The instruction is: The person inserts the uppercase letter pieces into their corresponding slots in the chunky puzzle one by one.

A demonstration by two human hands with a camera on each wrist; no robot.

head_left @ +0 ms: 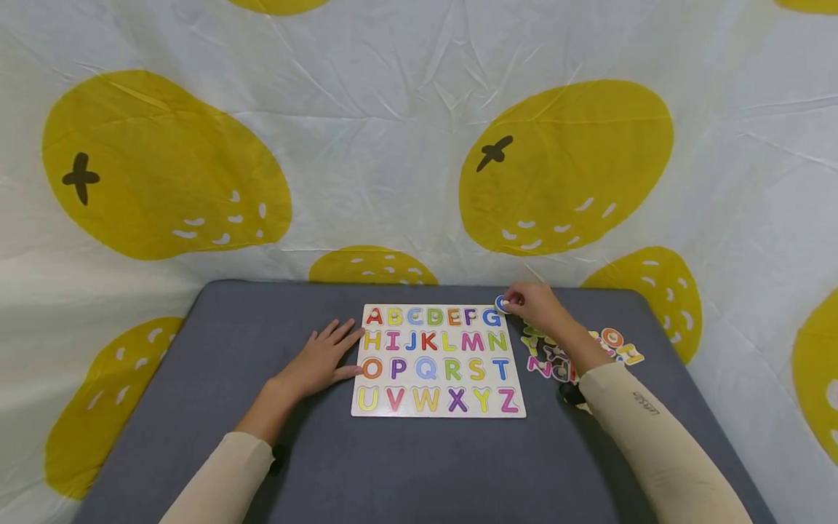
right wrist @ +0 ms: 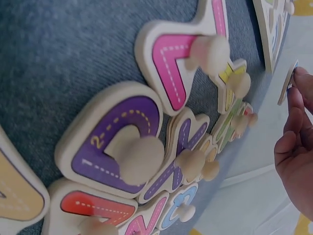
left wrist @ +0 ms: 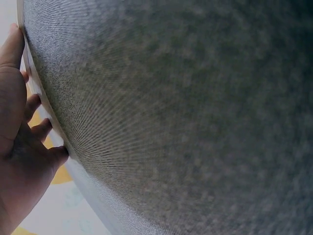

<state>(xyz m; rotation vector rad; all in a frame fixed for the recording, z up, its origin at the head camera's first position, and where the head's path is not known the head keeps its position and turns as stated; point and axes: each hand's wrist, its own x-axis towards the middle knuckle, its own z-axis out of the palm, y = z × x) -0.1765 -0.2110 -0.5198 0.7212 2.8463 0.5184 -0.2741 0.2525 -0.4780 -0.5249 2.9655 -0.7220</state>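
Observation:
A white wooden alphabet puzzle board (head_left: 425,415) lies flat on the table, with coloured letters in rows from A to Z. Small knobs show on several top-row letters. My left hand (head_left: 321,360) rests at the board's left edge, fingers spread, touching the rim. At the upper right corner, beside the G, my right hand (head_left: 537,309) pinches a blue-and-white letter piece (head_left: 500,303). In the right wrist view that piece (right wrist: 287,84) is seen edge-on, so its letter cannot be read there.
Loose knobbed letter pieces lie heaped right of the board, partly under my right forearm. Among them are a purple D (right wrist: 93,142), a purple X (right wrist: 183,134) and an orange O (head_left: 612,337). A grey cloth covers the table (head_left: 419,473); a patterned curtain (head_left: 380,145) hangs behind.

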